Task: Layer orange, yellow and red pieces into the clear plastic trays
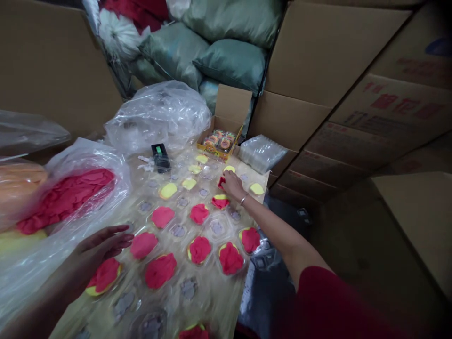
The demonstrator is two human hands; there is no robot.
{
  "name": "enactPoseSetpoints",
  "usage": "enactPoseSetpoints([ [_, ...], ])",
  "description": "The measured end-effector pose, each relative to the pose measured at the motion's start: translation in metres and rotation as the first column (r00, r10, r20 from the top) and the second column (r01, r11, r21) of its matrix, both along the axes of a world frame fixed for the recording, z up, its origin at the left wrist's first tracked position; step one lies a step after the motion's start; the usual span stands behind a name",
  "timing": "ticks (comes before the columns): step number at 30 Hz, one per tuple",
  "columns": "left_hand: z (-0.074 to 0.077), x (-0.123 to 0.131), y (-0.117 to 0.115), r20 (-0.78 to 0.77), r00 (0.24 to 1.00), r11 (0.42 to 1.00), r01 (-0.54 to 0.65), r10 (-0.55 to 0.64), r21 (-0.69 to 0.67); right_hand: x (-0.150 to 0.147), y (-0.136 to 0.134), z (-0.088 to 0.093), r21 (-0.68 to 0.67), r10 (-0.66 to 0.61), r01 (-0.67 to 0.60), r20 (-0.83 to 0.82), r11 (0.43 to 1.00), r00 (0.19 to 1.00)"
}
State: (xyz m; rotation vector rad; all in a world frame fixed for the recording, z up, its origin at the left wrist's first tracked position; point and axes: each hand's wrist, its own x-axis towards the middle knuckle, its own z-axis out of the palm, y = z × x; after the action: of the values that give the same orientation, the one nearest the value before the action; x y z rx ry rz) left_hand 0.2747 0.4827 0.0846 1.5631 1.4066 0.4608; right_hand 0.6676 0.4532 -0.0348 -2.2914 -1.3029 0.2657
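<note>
My right hand [233, 185] reaches to the far part of the table, its fingers closed on a red clay-like piece [221, 182] beside a yellow piece [229, 168] in a clear tray. Just nearer lies a yellow piece partly covered with red [220, 202]. My left hand [106, 242] hovers at the left with fingers stretched and apart, holding nothing. Close to its fingertips is a red piece [144, 245], and below it a red-on-yellow piece [104, 277]. Several clear plastic trays [216, 227] cover the table, some with red, some with yellow, some without clay.
Left, an open plastic bag holds red sheets [70, 200]. A black device [160, 157] with a green screen lies near a large clear bag [158, 115]. At the back stand an open display box [221, 141] and stacked clear trays [262, 153]. Cartons [300, 52] line the right.
</note>
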Motion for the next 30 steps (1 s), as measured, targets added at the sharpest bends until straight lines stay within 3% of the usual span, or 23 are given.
enactPoseSetpoints([
  [3,0.005,0.005,-0.007,0.023,0.999,0.992,-0.035,0.038,-0.124,-0.002,-0.003,-0.001,-0.044,-0.02,0.029,0.188,0.999,0.982],
  [6,0.006,0.005,-0.007,0.023,0.998,0.989,-0.05,0.054,-0.138,-0.002,-0.002,0.001,-0.035,-0.043,0.053,0.242,0.998,0.969],
  [12,0.006,-0.004,-0.008,0.038,0.998,0.988,-0.048,0.055,-0.147,-0.006,-0.01,0.017,-0.145,0.169,-0.134,0.262,0.98,0.95],
  [15,-0.003,-0.015,-0.004,0.044,0.995,0.981,-0.079,0.088,-0.175,-0.012,-0.027,0.027,-0.116,0.283,-0.264,0.199,0.957,0.938],
  [19,-0.024,-0.023,0.004,0.072,0.993,0.98,-0.076,0.09,-0.182,-0.026,-0.051,0.032,-0.154,0.487,-0.472,0.079,0.868,0.87],
  [21,-0.032,-0.014,0.005,0.088,0.996,0.993,-0.019,0.029,-0.116,-0.033,-0.056,0.032,-0.184,0.504,-0.483,0.091,0.856,0.859],
  [23,-0.038,0.008,-0.001,0.093,0.989,0.994,0.11,-0.112,0.023,-0.036,-0.057,0.032,-0.207,0.494,-0.466,0.112,0.86,0.862],
  [25,-0.044,0.042,-0.012,0.071,0.938,0.929,0.321,-0.339,0.185,-0.037,-0.054,0.032,-0.231,0.498,-0.463,0.122,0.856,0.859],
  [26,-0.047,0.062,-0.019,0.033,0.887,0.859,0.436,-0.461,0.269,-0.036,-0.053,0.032,-0.239,0.502,-0.466,0.122,0.852,0.856],
  [28,-0.053,0.103,-0.031,-0.123,0.743,0.653,0.644,-0.658,0.398,-0.033,-0.05,0.031,-0.237,0.502,-0.469,0.099,0.851,0.859],
  [30,-0.063,0.14,-0.04,-0.287,0.624,0.479,0.76,-0.727,0.439,-0.029,-0.047,0.028,-0.195,0.473,-0.457,0.037,0.868,0.881],
])
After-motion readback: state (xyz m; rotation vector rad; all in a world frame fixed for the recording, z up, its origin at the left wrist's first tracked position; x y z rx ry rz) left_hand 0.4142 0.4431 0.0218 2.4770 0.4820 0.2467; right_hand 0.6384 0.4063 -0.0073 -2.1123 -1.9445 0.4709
